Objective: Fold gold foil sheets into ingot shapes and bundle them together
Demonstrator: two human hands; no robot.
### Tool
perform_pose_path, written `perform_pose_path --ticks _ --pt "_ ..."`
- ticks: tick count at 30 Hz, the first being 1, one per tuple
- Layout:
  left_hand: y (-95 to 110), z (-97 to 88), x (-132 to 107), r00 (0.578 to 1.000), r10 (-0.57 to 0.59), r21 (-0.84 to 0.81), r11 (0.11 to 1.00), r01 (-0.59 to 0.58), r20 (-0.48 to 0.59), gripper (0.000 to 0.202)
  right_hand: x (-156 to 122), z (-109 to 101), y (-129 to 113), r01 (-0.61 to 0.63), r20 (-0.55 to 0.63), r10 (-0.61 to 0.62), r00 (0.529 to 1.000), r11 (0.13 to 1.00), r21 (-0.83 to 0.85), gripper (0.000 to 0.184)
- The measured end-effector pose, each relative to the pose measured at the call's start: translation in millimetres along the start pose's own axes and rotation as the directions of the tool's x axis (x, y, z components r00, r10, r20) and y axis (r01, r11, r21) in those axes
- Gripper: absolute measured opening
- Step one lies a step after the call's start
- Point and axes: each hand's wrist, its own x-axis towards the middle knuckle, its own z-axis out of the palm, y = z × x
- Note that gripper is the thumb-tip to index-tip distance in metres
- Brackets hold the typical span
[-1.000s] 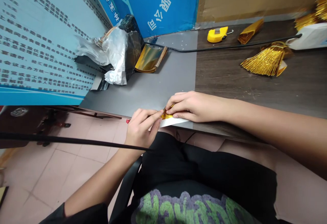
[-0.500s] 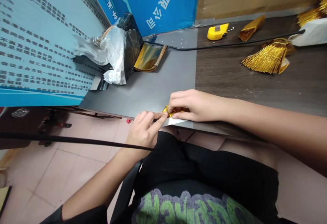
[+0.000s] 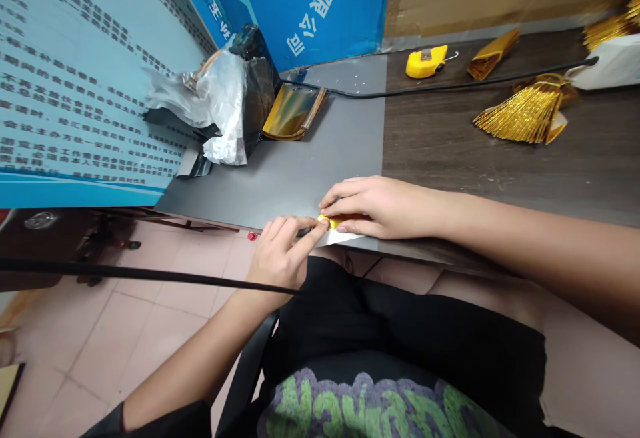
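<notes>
At the table's front edge, a small piece of shiny gold paper [image 3: 333,223] lies between my two hands, its white side showing below it. My left hand [image 3: 283,251] pinches the paper's left end between thumb and forefinger. Over the same piece, my right hand [image 3: 373,206] is curved, fingertips pressed down at its upper edge and the thumb along its lower side. Most of the paper is covered by my right fingers, so its folds are hard to see.
A stack of gold paper sheets [image 3: 293,113] leans beside a crumpled plastic bag [image 3: 225,101]. Toward the back right are a yellow tape measure [image 3: 425,63], a folded gold piece [image 3: 493,56] and a fanned bundle of gold folded strips [image 3: 523,113]. A black cable [image 3: 415,93] crosses the table [image 3: 450,158].
My right fingers have moved slightly left and flattened over the gold paper, pressing its raised corner down. My left hand has stayed nearly in place.
</notes>
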Motion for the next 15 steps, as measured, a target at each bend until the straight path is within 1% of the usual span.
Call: perform_pose_path --ticks 6,9,13,15 --pt "-3.8 4.0 -3.6 1.000 0.003 -0.037 0.999 -0.004 -0.015 0.054 0.6 -0.2 -0.3 -0.005 0.001 0.005 1.000 1.000 -0.022 0.029" --pt "-4.5 5.8 -5.1 1.000 -0.003 -0.072 0.997 0.001 -0.020 0.055 1.0 -1.0 0.3 -0.006 0.020 0.007 1.000 0.999 -0.038 0.029" --pt "-3.9 6.9 -4.7 0.997 -0.048 -0.149 0.988 0.039 -0.057 0.049 1.2 -1.1 0.9 0.006 0.026 -0.005 1.000 0.999 -0.044 0.030" --pt "-3.6 6.7 -3.8 0.996 -0.053 -0.174 0.984 0.040 -0.070 0.045 1.1 -0.3 1.2 0.007 0.017 -0.007 1.000 0.999 -0.038 0.030"
